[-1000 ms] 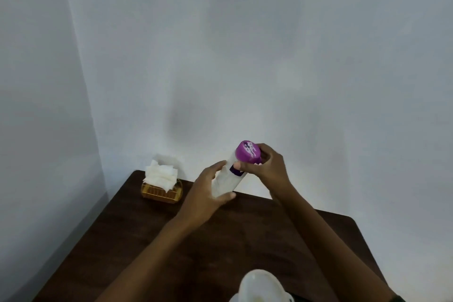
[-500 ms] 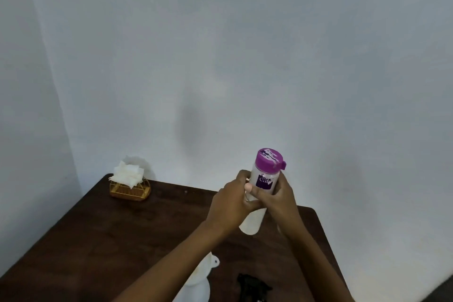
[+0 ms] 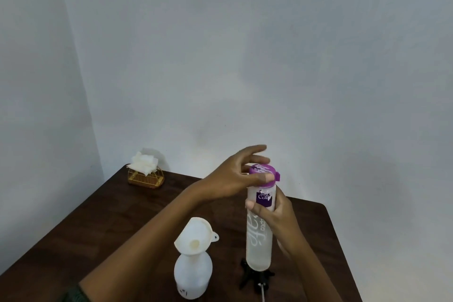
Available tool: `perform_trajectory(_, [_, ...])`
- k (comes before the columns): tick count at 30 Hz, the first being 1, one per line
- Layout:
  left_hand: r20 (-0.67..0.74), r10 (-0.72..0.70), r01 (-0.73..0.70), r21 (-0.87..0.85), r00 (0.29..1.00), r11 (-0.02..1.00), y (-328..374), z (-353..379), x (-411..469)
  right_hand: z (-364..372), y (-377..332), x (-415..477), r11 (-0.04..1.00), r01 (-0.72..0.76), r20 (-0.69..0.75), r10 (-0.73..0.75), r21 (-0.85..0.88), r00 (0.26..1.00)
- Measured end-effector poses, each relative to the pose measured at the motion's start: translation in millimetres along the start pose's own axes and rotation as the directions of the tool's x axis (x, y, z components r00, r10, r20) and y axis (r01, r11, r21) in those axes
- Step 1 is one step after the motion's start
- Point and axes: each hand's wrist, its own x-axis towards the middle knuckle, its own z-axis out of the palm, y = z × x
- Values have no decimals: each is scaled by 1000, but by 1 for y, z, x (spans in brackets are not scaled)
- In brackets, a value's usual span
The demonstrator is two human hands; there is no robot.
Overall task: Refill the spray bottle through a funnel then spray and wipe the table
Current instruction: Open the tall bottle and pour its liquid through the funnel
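A tall frosted water bottle (image 3: 259, 235) with a purple cap (image 3: 263, 171) stands upright over the table. My right hand (image 3: 274, 213) grips its upper body from the right. My left hand (image 3: 239, 176) rests on the purple cap, thumb pressed on the cap's front, fingers spread above it. A white spray bottle (image 3: 192, 274) stands near the front of the dark wooden table (image 3: 110, 223), with a white funnel (image 3: 195, 235) seated in its neck. The black spray head (image 3: 256, 279) lies on the table behind the water bottle's base.
A gold wire holder with white napkins (image 3: 145, 171) stands at the table's far left corner. Pale walls meet in a corner behind the table. The table's right edge runs close to my right forearm.
The view has tilted down, bringing the spray bottle, funnel and spray head into sight. The water bottle is lower and upright, and my left hand has moved from its body up onto the cap.
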Motion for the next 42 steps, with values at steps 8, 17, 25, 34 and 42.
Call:
perform_trajectory(8, [-245, 6, -4, 8, 969, 1000, -26, 39, 0, 11, 11, -10, 999, 20, -49, -21, -34, 999])
perform_trajectory(17, [42, -117, 122, -180, 992, 976, -25, 30, -3, 7, 15, -12, 994, 77, -149, -89, -82, 985])
perform_trajectory(25, [-1, -59, 59, 83, 998, 995, -22, 21, -5, 5, 12, -16, 989, 94, -135, -108, -111, 985])
perform_trajectory(34, [-79, 23, -2, 257, 997, 966, -2, 10, -20, 0, 17, -20, 989, 61, -174, -85, -136, 981])
perform_trajectory(42, [223, 210, -306, 670, 952, 676, 6, 21, -25, 2, 18, -20, 985, 112, -148, -132, -132, 980])
